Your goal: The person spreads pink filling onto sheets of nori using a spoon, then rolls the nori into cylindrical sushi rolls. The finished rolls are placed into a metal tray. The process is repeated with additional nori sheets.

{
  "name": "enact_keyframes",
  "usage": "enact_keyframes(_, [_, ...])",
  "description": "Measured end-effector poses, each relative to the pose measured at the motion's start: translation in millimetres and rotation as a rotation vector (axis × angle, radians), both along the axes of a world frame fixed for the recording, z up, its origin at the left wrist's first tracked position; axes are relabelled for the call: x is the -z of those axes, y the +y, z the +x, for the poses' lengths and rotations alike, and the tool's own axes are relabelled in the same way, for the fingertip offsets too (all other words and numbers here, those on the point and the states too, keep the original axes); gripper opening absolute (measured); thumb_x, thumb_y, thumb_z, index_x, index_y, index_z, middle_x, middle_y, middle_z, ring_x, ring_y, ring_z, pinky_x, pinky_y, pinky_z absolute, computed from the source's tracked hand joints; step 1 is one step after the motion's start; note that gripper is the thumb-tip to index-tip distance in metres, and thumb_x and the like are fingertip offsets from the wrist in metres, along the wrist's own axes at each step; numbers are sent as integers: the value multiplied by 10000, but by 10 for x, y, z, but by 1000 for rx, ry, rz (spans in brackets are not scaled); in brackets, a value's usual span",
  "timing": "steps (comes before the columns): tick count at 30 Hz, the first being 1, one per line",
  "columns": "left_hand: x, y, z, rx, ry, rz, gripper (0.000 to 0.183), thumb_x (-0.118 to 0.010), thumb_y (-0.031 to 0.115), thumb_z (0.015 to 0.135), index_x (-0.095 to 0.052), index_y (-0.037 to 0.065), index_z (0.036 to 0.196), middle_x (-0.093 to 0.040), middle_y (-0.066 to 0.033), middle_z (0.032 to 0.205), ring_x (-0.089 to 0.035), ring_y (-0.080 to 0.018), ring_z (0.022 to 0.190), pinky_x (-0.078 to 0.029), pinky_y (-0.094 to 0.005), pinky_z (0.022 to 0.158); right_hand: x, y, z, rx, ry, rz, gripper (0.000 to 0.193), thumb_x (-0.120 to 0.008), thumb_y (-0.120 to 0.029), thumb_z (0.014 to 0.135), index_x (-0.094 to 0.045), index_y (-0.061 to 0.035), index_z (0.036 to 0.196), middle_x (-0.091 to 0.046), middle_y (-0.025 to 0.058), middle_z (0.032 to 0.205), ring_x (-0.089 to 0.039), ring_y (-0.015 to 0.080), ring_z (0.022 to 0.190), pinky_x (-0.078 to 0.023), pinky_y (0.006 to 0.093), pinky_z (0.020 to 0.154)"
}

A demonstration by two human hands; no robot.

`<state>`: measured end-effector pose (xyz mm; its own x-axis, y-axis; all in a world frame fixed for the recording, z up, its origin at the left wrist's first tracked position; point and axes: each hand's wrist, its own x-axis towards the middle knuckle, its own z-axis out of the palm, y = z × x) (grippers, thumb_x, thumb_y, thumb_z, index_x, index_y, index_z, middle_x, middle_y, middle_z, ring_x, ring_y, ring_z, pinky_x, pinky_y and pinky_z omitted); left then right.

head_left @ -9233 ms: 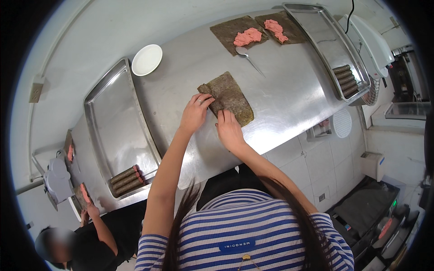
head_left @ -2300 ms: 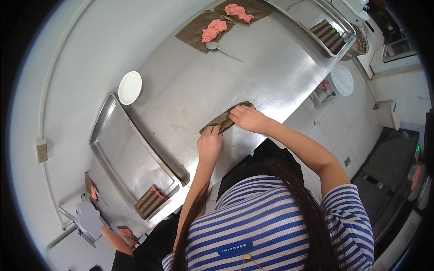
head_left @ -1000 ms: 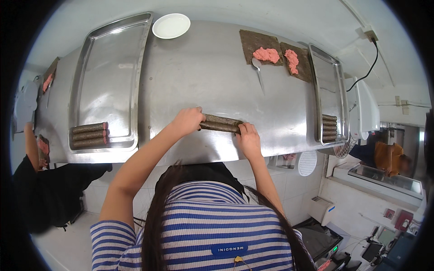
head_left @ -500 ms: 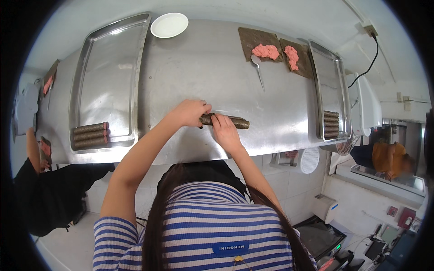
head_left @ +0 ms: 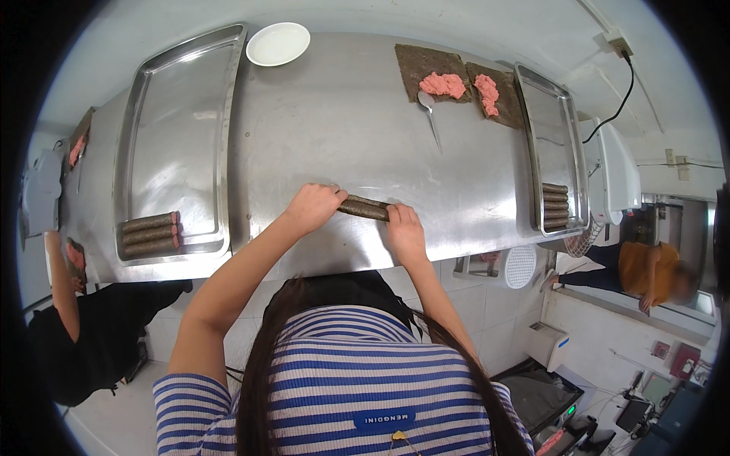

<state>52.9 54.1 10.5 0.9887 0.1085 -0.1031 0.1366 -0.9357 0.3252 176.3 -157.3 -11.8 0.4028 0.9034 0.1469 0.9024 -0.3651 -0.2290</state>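
A dark seaweed roll (head_left: 364, 207) lies crosswise between my hands over the steel table's front part. My left hand (head_left: 315, 207) is closed around its left end, and my right hand (head_left: 407, 230) grips the right end. Both ends are covered by my fingers, so the filling does not show. Farther off to the right, two seaweed sheets (head_left: 411, 62) carry mounds of pink paste (head_left: 443, 85). A metal spoon (head_left: 430, 120) rests with its bowl at the edge of the nearer paste.
On the left stands a steel tray (head_left: 179, 137) with several finished rolls (head_left: 149, 234); another tray (head_left: 553, 129) with several rolls is at the right. A white bowl (head_left: 278, 44) sits at the back. Two other people are nearby, one at far left by the table.
My right hand has slid rightward along the roll to its right end, baring the middle. My left hand stays at the left end, slightly lower.
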Motion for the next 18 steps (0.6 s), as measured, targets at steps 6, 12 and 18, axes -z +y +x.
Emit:
enact_keyframes(6, [-31,21,17,23,12,-4,204,-670,116,718,-611,74,909,-646,-81,912,-652,-277,812,-534,-399,685,-29,-261,173,88,3,-22,354,-637,-49,706,-563,19,1046,-583,148,1047,-553,321,996,-471,397,868])
enact_keyframes(12, [-27,46,8,15,15,-60,260,-693,116,691,-615,77,935,-633,-86,915,-640,-278,838,-524,-395,732,-441,5,163,-54,97,-55,446,-702,-133,680,-550,23,1069,-557,149,1094,-534,310,1025,-449,397,904])
enact_keyframes(18, [-224,128,-221,-154,-166,-201,424,-725,75,661,-560,69,1050,-565,-108,1043,-603,-301,918,-504,-399,763,-183,382,-104,-179,230,-67,393,-677,-98,717,-546,20,1067,-536,147,1009,-544,308,968,-467,396,854])
